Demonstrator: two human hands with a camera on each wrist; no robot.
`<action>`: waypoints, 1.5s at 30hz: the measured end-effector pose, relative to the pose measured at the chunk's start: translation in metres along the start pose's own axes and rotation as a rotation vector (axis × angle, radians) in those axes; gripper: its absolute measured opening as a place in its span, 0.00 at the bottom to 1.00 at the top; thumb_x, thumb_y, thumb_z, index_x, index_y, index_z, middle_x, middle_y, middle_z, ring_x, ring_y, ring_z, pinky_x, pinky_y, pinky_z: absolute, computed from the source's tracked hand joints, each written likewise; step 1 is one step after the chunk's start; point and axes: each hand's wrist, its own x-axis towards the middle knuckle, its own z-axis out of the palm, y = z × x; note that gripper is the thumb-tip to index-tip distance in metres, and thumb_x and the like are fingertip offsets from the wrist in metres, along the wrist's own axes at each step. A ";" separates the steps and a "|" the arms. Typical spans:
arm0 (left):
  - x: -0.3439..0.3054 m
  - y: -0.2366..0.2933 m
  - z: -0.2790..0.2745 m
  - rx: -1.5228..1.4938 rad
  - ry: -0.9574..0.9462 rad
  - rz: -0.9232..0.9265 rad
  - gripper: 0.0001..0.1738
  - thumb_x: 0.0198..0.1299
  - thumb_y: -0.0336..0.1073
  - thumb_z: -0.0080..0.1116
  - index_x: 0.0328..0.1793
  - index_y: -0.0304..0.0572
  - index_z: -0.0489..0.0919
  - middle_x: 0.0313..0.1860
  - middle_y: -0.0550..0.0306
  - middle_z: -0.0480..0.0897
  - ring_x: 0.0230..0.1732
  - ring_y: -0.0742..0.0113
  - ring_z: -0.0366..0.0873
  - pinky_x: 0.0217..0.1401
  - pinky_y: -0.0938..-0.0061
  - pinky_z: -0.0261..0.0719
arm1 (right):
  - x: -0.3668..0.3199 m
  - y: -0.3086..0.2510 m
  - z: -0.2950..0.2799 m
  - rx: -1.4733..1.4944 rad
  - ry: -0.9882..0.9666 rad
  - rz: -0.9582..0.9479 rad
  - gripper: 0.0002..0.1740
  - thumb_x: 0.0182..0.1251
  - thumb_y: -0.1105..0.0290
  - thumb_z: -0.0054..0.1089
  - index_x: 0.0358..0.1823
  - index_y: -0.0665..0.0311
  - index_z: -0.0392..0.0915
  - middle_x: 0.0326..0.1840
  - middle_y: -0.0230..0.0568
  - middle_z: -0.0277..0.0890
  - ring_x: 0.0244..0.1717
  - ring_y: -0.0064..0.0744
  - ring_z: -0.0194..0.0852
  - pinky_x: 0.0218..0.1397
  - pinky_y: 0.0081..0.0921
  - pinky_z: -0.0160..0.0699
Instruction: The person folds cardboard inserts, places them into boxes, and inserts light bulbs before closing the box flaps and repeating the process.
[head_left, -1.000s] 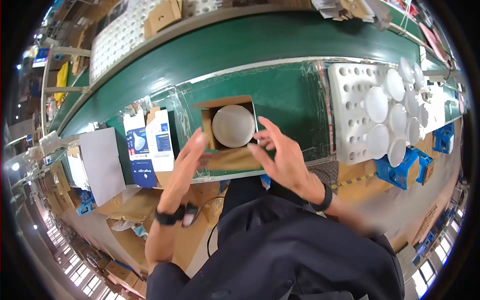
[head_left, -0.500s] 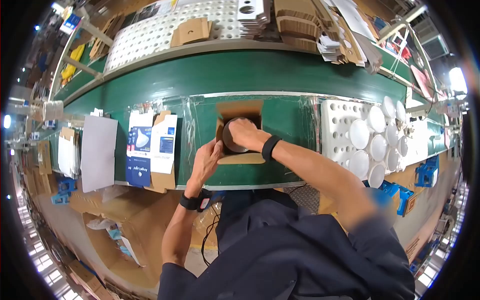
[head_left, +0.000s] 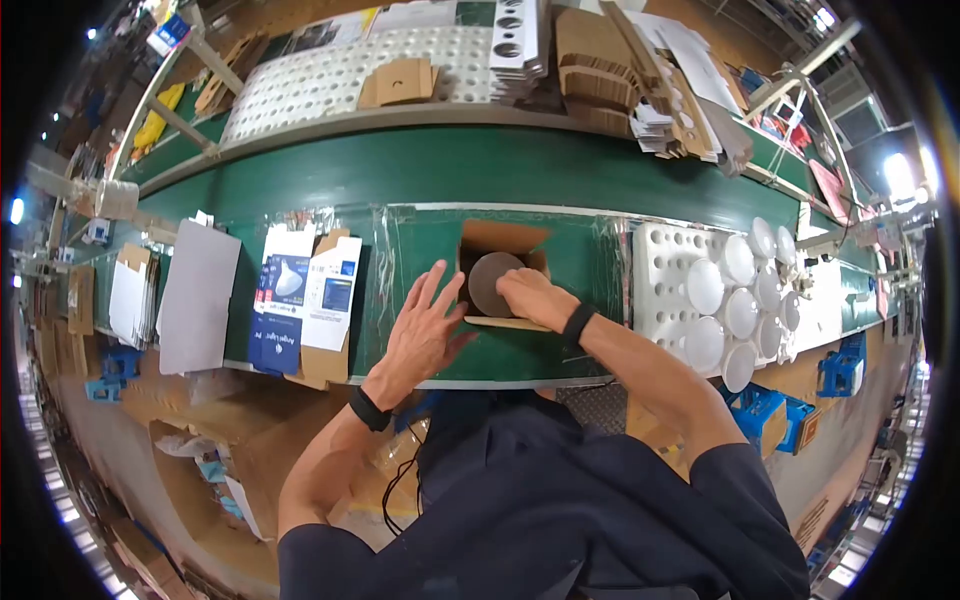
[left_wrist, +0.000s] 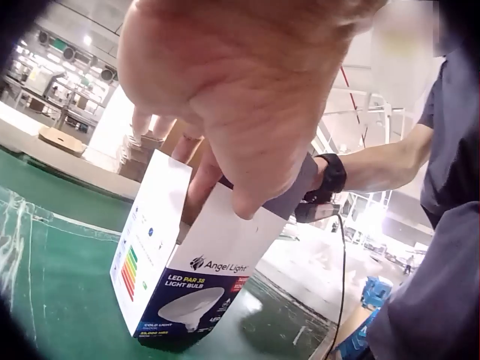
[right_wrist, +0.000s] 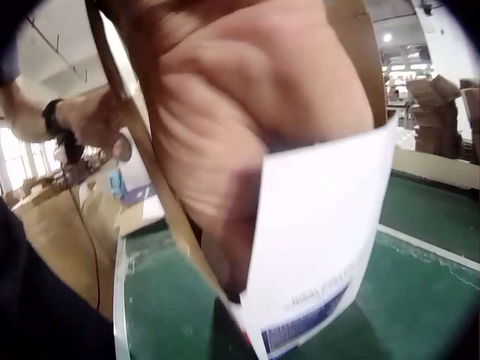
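A small cardboard bulb box (head_left: 500, 237) stands on the green bench with its top flaps up. Its white and blue printed side (left_wrist: 196, 289) shows an LED light bulb picture in the left wrist view. Inside lies a round, dull grey-brown disc-shaped face (head_left: 488, 285), shadowed by the box walls. My right hand (head_left: 540, 298) reaches into the box at the right edge of that face. Its fingertips are hidden, so I cannot tell whether they pinch it. Left of the box my left hand (head_left: 418, 335) has its fingers spread, fingertips close beside the box's near left corner.
White round-faced bulbs (head_left: 740, 312) stand in a white foam tray (head_left: 660, 290) at the right. Flattened printed boxes (head_left: 300, 310) and a grey-white sheet (head_left: 200, 300) lie at the left. Cardboard stacks (head_left: 600, 80) occupy the far shelf.
My right hand came over the box, reached onto the round face inside, then shifted to its right edge. My left hand touched the box's left side, then moved off with fingers spread.
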 end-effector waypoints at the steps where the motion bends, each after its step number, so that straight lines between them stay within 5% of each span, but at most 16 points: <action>1: 0.000 0.001 0.003 -0.013 0.011 -0.042 0.20 0.55 0.39 0.74 0.53 0.41 0.86 0.78 0.49 0.67 0.84 0.40 0.53 0.80 0.47 0.61 | 0.004 0.004 0.006 -0.002 0.065 -0.047 0.06 0.56 0.77 0.57 0.29 0.70 0.83 0.28 0.59 0.81 0.38 0.59 0.84 0.43 0.50 0.80; 6: 0.028 -0.001 -0.001 -0.251 0.126 0.072 0.25 0.59 0.37 0.72 0.62 0.42 0.81 0.61 0.47 0.80 0.76 0.45 0.67 0.75 0.52 0.69 | 0.005 0.013 -0.007 0.111 -0.013 0.051 0.08 0.61 0.75 0.55 0.37 0.69 0.83 0.38 0.61 0.82 0.42 0.55 0.84 0.47 0.46 0.81; 8: 0.031 -0.010 0.001 -0.209 0.137 0.110 0.24 0.61 0.36 0.71 0.63 0.40 0.80 0.55 0.45 0.84 0.66 0.45 0.78 0.68 0.57 0.76 | 0.002 -0.010 -0.055 0.449 -0.102 0.046 0.14 0.70 0.65 0.58 0.47 0.69 0.84 0.45 0.58 0.84 0.46 0.49 0.84 0.51 0.38 0.82; 9: 0.031 -0.013 0.001 -0.279 0.037 -0.102 0.25 0.62 0.36 0.70 0.64 0.41 0.79 0.55 0.43 0.84 0.60 0.44 0.81 0.62 0.58 0.79 | -0.009 -0.024 -0.072 0.942 -0.079 0.322 0.22 0.75 0.54 0.59 0.54 0.68 0.83 0.50 0.52 0.85 0.49 0.46 0.82 0.55 0.32 0.80; 10: 0.031 -0.019 0.001 -0.344 -0.068 -0.306 0.25 0.62 0.36 0.70 0.64 0.41 0.79 0.54 0.42 0.84 0.54 0.43 0.84 0.56 0.58 0.82 | -0.019 -0.027 -0.078 0.916 -0.055 0.237 0.26 0.78 0.50 0.57 0.61 0.66 0.81 0.57 0.50 0.84 0.52 0.47 0.83 0.57 0.33 0.80; 11: 0.033 -0.027 0.007 -0.228 -0.002 -0.218 0.32 0.63 0.35 0.69 0.73 0.43 0.73 0.49 0.41 0.84 0.41 0.42 0.85 0.45 0.58 0.84 | -0.028 -0.030 -0.074 0.709 -0.010 0.148 0.25 0.77 0.53 0.59 0.62 0.66 0.79 0.56 0.51 0.84 0.52 0.50 0.83 0.56 0.35 0.81; 13: 0.033 -0.025 0.010 -0.299 0.063 -0.263 0.36 0.63 0.34 0.69 0.77 0.44 0.68 0.46 0.41 0.84 0.41 0.42 0.85 0.46 0.57 0.83 | -0.033 -0.028 -0.060 0.510 0.053 0.066 0.24 0.76 0.55 0.60 0.62 0.66 0.77 0.56 0.52 0.83 0.52 0.53 0.84 0.55 0.38 0.81; 15: 0.038 -0.019 0.007 -0.370 0.128 -0.309 0.40 0.63 0.33 0.68 0.81 0.45 0.64 0.43 0.42 0.84 0.41 0.42 0.84 0.46 0.56 0.82 | -0.023 -0.015 -0.034 0.415 0.405 0.156 0.23 0.71 0.60 0.64 0.63 0.62 0.73 0.53 0.53 0.83 0.51 0.61 0.82 0.53 0.46 0.81; 18: 0.036 -0.018 0.009 -0.432 0.077 -0.380 0.48 0.62 0.32 0.69 0.85 0.45 0.55 0.42 0.40 0.85 0.43 0.39 0.84 0.50 0.56 0.81 | -0.019 -0.030 -0.030 0.335 0.562 0.253 0.22 0.68 0.64 0.66 0.60 0.59 0.71 0.49 0.54 0.83 0.50 0.64 0.80 0.52 0.49 0.80; 21: 0.038 -0.018 0.015 -0.201 0.153 -0.199 0.39 0.66 0.32 0.65 0.82 0.39 0.62 0.44 0.38 0.86 0.46 0.42 0.85 0.54 0.58 0.81 | -0.015 -0.024 -0.026 0.296 0.521 0.270 0.21 0.65 0.64 0.68 0.57 0.59 0.72 0.46 0.52 0.83 0.49 0.61 0.82 0.50 0.49 0.80; 24: 0.056 -0.031 0.000 -0.535 0.082 -0.497 0.26 0.71 0.37 0.57 0.72 0.33 0.75 0.46 0.41 0.87 0.47 0.51 0.86 0.56 0.64 0.81 | -0.020 -0.016 -0.032 0.292 0.456 0.260 0.20 0.64 0.63 0.70 0.53 0.60 0.73 0.45 0.51 0.83 0.47 0.59 0.82 0.47 0.49 0.81; 27: 0.084 -0.061 -0.019 -1.047 -0.341 -0.463 0.21 0.71 0.40 0.50 0.57 0.33 0.86 0.47 0.55 0.88 0.46 0.67 0.83 0.54 0.73 0.80 | -0.024 -0.020 -0.035 0.249 0.443 0.209 0.20 0.63 0.62 0.71 0.49 0.60 0.73 0.44 0.49 0.83 0.45 0.58 0.83 0.45 0.49 0.81; 34: 0.148 -0.060 0.006 -0.814 -1.084 -0.345 0.17 0.65 0.30 0.54 0.55 0.33 0.86 0.45 0.61 0.86 0.43 0.73 0.78 0.47 0.75 0.78 | -0.024 -0.030 -0.032 0.169 0.475 0.210 0.23 0.59 0.63 0.76 0.48 0.61 0.72 0.47 0.45 0.81 0.42 0.56 0.83 0.44 0.46 0.81; 38: 0.138 -0.067 0.026 -0.863 -0.940 -0.308 0.16 0.63 0.26 0.52 0.52 0.35 0.87 0.38 0.63 0.85 0.40 0.73 0.77 0.43 0.72 0.77 | -0.029 -0.027 -0.028 0.227 0.455 0.252 0.30 0.59 0.64 0.75 0.59 0.61 0.71 0.57 0.48 0.77 0.47 0.56 0.83 0.49 0.45 0.82; 40: 0.136 -0.070 0.031 -0.831 -0.905 -0.319 0.14 0.62 0.24 0.54 0.49 0.35 0.87 0.34 0.64 0.84 0.38 0.75 0.77 0.40 0.74 0.76 | -0.036 -0.033 -0.031 0.260 0.500 0.101 0.43 0.59 0.68 0.74 0.75 0.60 0.60 0.67 0.52 0.69 0.56 0.57 0.79 0.55 0.47 0.80; 45: 0.124 -0.058 0.040 -1.070 -0.996 -0.366 0.12 0.55 0.23 0.58 0.44 0.35 0.86 0.33 0.67 0.83 0.35 0.77 0.78 0.37 0.76 0.77 | -0.043 -0.036 0.002 0.097 0.567 0.088 0.61 0.52 0.71 0.78 0.84 0.57 0.46 0.74 0.49 0.62 0.68 0.54 0.70 0.64 0.47 0.75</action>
